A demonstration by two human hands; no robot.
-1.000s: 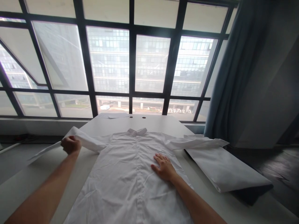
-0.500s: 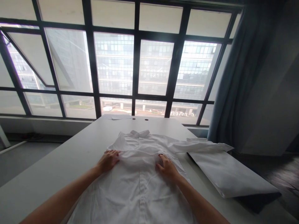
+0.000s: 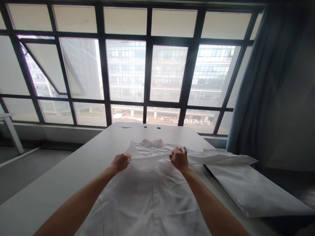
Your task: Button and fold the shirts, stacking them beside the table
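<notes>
A white collared shirt (image 3: pixel 145 193) lies front up on the white table, its collar toward the window and its button strip running down the middle. My left hand (image 3: pixel 121 162) is closed on the cloth at the shirt's left side, below the shoulder. On the other side my right hand (image 3: pixel 179 158) pinches the fabric near the sleeve, with some fingers raised. Between the two hands the cloth is lifted into a taut fold. One sleeve stretches out to the right, and its cuff end lies over a white folded item. Where the other sleeve lies, I cannot tell.
The white table (image 3: pixel 93 164) reaches to the window. At its right lies a flat white folded item (image 3: pixel 256 190) with something dark beneath it. A thin white sheet (image 3: pixel 130 125) rests at the far edge near two round holes. A blue-grey curtain (image 3: pixel 256 108) hangs at right.
Both hands have gone from lying on the shirt with fingers spread to closing on its cloth. The fabric between them has risen, and my right hand is higher. The view has shifted slightly.
</notes>
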